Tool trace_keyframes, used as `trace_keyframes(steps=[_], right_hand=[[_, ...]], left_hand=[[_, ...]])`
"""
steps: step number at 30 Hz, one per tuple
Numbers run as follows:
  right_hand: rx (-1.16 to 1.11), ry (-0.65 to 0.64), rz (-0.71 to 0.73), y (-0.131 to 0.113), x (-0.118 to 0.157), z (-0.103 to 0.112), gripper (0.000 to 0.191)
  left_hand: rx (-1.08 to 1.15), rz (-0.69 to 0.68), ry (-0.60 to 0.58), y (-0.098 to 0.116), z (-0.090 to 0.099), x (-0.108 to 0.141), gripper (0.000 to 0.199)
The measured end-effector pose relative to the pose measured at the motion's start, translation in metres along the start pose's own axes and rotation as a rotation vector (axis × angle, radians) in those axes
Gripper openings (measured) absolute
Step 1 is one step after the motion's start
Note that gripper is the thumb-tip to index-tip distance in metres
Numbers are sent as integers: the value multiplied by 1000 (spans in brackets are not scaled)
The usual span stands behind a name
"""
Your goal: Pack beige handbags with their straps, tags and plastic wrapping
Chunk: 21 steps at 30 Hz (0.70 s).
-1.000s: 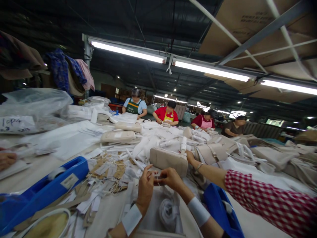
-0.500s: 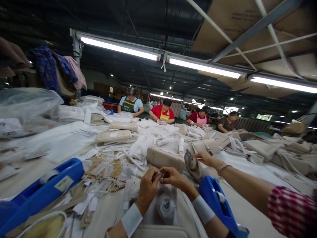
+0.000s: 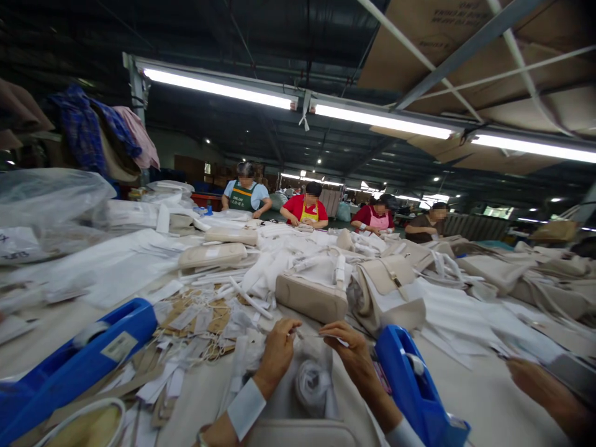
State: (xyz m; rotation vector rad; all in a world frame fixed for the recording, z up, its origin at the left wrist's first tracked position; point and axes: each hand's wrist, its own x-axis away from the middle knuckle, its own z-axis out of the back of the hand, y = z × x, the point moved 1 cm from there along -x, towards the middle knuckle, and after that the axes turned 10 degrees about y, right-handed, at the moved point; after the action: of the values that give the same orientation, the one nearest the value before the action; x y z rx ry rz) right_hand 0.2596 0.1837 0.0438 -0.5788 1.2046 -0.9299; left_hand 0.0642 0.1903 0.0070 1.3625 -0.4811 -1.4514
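Note:
Near the bottom centre, a beige bag (image 3: 302, 433) lies in front of me with clear wrapping and a rolled plastic bundle (image 3: 311, 383) on it. Above its left side is my left hand (image 3: 278, 347), fingers pinched together; what they hold, if anything, is too small to name. My right hand (image 3: 347, 349) is a short gap to the right, its fingers closed on a small white piece (image 3: 336, 339). Both wrists wear pale bands. Just beyond my hands stands another beige bag (image 3: 311, 297).
Blue tape dispensers (image 3: 116, 344) lie left and right (image 3: 414, 379). Tags with strings (image 3: 205, 323) are heaped left of centre. A round tub (image 3: 86, 425) sits at lower left. A co-worker's hand (image 3: 535, 379) is at right. Several people work across the table, beyond piled bags (image 3: 388, 285).
My hands have moved apart; my right hand shifted right with the white piece. The co-worker's hand left the bag beyond the right dispenser and moved toward the lower right.

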Motion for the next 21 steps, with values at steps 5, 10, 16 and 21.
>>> trace_keyframes(steps=[5,10,16,21], right_hand=[[-90,83,-89,-13,-2,1,12],[-153,211,-255,7,-16,-7,23],[-222,373,-591,55,-11,-14,44],[-211,399,-671,59,-1,-10,51]], left_hand=[[-70,-80,-70,5,-2,4,43],[-225,-115,-108,-1,-6,9,55],[-225,-88,-113,-3,-6,12,55],[-200,-55,-122,-7,-8,14,53]])
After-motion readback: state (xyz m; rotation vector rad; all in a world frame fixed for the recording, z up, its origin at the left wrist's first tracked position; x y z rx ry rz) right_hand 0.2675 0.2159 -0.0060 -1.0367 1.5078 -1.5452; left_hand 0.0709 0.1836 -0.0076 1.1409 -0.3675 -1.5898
